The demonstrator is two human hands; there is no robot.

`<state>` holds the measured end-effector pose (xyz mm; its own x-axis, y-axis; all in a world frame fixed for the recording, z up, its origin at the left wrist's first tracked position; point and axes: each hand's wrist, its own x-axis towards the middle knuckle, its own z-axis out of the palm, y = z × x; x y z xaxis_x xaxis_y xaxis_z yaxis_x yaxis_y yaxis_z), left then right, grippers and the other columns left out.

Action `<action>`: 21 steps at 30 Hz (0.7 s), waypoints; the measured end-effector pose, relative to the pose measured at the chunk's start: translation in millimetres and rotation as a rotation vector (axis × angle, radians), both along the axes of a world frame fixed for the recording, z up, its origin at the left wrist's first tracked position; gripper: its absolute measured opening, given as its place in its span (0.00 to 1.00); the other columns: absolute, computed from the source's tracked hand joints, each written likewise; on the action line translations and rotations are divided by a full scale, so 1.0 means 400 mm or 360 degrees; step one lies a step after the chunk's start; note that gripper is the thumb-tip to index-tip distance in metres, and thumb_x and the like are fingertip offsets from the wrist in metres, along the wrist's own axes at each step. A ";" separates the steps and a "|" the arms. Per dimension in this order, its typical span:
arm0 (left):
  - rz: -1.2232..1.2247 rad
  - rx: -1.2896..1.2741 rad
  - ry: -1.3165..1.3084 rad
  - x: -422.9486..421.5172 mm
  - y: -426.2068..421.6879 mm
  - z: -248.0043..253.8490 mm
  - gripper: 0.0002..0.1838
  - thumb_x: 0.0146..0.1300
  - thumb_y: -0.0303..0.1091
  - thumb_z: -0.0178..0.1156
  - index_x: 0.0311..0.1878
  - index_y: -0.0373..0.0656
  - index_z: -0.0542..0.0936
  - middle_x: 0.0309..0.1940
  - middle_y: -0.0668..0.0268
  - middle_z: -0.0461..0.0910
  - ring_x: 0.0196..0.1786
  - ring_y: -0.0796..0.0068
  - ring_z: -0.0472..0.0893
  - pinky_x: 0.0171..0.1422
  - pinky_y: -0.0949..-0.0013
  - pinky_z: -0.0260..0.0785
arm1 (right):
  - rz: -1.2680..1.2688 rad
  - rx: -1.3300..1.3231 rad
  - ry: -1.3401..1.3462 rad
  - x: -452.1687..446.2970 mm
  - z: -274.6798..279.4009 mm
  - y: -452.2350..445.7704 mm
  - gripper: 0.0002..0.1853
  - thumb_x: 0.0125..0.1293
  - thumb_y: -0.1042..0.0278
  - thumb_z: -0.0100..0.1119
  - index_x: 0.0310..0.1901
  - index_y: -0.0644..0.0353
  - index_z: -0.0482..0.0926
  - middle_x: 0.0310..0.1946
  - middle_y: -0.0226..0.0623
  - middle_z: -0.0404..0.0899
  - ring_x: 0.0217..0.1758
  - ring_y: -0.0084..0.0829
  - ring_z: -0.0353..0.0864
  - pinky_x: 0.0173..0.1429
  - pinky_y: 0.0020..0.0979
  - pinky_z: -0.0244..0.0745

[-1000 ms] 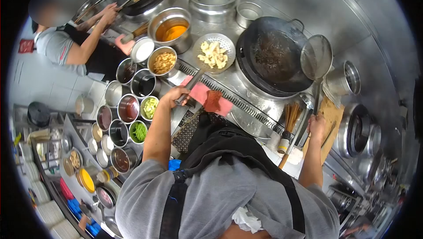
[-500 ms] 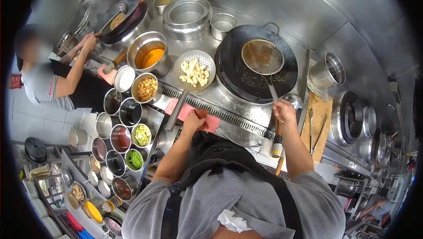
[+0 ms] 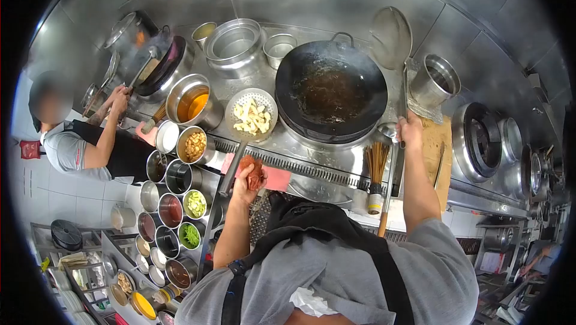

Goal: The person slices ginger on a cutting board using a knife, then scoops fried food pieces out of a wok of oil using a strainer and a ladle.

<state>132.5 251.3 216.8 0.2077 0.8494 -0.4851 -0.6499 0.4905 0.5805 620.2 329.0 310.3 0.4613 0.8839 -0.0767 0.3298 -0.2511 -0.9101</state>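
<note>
My right hand [image 3: 410,131] is closed around the handle of a fine mesh strainer [image 3: 389,37], whose round mesh stands up near the back wall, right of the wok [image 3: 331,88]. Dark liquid lies in the wok, with faint haze above it. My left hand [image 3: 242,188] grips a crumpled reddish-brown cloth [image 3: 253,172] above a pink cloth [image 3: 276,179] at the stove's front edge. Beside that hand runs the handle of a perforated skimmer [image 3: 268,130] holding pale cut pieces. A ladle [image 3: 388,129] lies just left of my right hand.
Metal pots of ingredients [image 3: 194,204] crowd the left side. An orange-liquid pot [image 3: 207,85] and a water pot [image 3: 256,49] stand behind the skimmer. A bamboo brush [image 3: 375,166] stands at the front. Another person [image 3: 84,145] works at a wok on the left.
My right hand has moved the strainer from over the wok to the right, tilting it up toward the wall. My left hand has lifted the reddish-brown cloth off the pink one.
</note>
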 end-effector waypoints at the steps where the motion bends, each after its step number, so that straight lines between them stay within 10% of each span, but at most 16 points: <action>1: -0.0077 -0.0022 0.0068 0.011 0.015 0.002 0.19 0.57 0.43 0.62 0.49 0.45 0.75 0.32 0.63 0.79 0.33 0.69 0.80 0.32 0.71 0.71 | 0.0002 -0.0008 0.0003 0.041 -0.031 -0.002 0.20 0.60 0.73 0.54 0.55 0.67 0.73 0.24 0.44 0.80 0.17 0.34 0.77 0.21 0.34 0.71; 3: -0.0071 0.0007 0.0169 0.060 0.043 0.012 0.16 0.59 0.40 0.62 0.48 0.44 0.75 0.32 0.64 0.78 0.32 0.70 0.79 0.30 0.72 0.70 | -0.0106 0.0111 -0.1432 0.113 -0.114 -0.010 0.17 0.58 0.71 0.53 0.50 0.63 0.77 0.32 0.51 0.81 0.33 0.49 0.82 0.39 0.44 0.77; 4: -0.0166 0.0044 0.0208 0.075 0.072 -0.007 0.15 0.60 0.38 0.61 0.47 0.43 0.75 0.31 0.65 0.78 0.31 0.71 0.79 0.30 0.73 0.69 | -0.0086 -0.0193 -0.1296 0.150 -0.140 -0.006 0.15 0.56 0.70 0.52 0.45 0.60 0.79 0.36 0.54 0.80 0.46 0.56 0.77 0.52 0.49 0.72; 7: -0.0166 -0.0022 0.0554 0.161 0.120 0.042 0.10 0.64 0.36 0.57 0.45 0.43 0.74 0.30 0.66 0.78 0.29 0.73 0.78 0.29 0.72 0.70 | 0.0085 -0.0231 -0.1412 0.255 -0.228 -0.037 0.18 0.57 0.71 0.51 0.50 0.64 0.77 0.28 0.54 0.80 0.34 0.50 0.81 0.40 0.44 0.75; 11: -0.0472 -0.0018 0.0666 0.238 0.232 0.037 0.16 0.68 0.48 0.49 0.46 0.46 0.73 0.30 0.67 0.77 0.28 0.72 0.77 0.29 0.69 0.70 | -0.0066 -0.0206 -0.1043 0.274 -0.151 -0.096 0.13 0.59 0.70 0.51 0.43 0.67 0.77 0.21 0.45 0.77 0.19 0.37 0.77 0.25 0.37 0.73; 14: -0.0676 -0.0105 0.0878 0.343 0.272 0.073 0.19 0.69 0.55 0.44 0.46 0.50 0.73 0.30 0.69 0.78 0.29 0.70 0.77 0.30 0.68 0.68 | -0.0031 0.0050 0.0003 0.246 -0.047 -0.143 0.07 0.62 0.72 0.49 0.36 0.65 0.76 0.16 0.31 0.71 0.10 0.20 0.65 0.12 0.25 0.57; 21: -0.0464 -0.0287 0.1028 0.425 0.286 0.021 0.19 0.68 0.56 0.46 0.44 0.52 0.74 0.28 0.70 0.79 0.32 0.68 0.81 0.29 0.66 0.66 | 0.0413 -0.0256 0.0258 0.112 0.015 -0.325 0.11 0.63 0.75 0.48 0.43 0.67 0.77 0.17 0.32 0.72 0.09 0.22 0.68 0.12 0.26 0.60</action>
